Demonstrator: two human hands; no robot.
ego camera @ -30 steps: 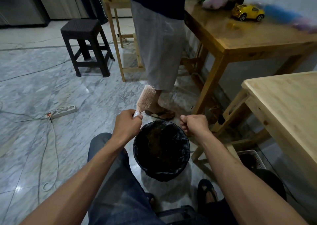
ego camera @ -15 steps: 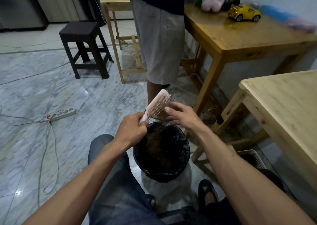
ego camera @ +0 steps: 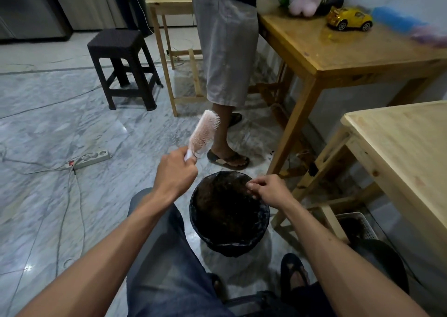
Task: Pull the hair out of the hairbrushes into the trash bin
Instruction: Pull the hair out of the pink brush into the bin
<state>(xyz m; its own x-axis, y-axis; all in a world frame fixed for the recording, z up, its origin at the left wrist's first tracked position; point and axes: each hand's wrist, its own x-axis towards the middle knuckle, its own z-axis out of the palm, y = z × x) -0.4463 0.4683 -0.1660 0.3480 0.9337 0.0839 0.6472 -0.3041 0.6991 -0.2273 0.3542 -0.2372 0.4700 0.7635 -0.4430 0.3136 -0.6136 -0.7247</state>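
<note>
Above the round black-lined trash bin (ego camera: 229, 216), both hands work.
Left hand (ego camera: 175, 172) grips the pink bristled hairbrush (ego camera: 202, 134); right hand (ego camera: 268, 191) pinches over the bin, its contents too small to tell.

Trash bin (ego camera: 229, 241) on the floor (ego camera: 60, 128) between the knees, left hand (ego camera: 175, 174) with hairbrush (ego camera: 203, 135) just far-left of it, right hand (ego camera: 268, 191) over its right rim, stool (ego camera: 121, 65) far left.
</note>
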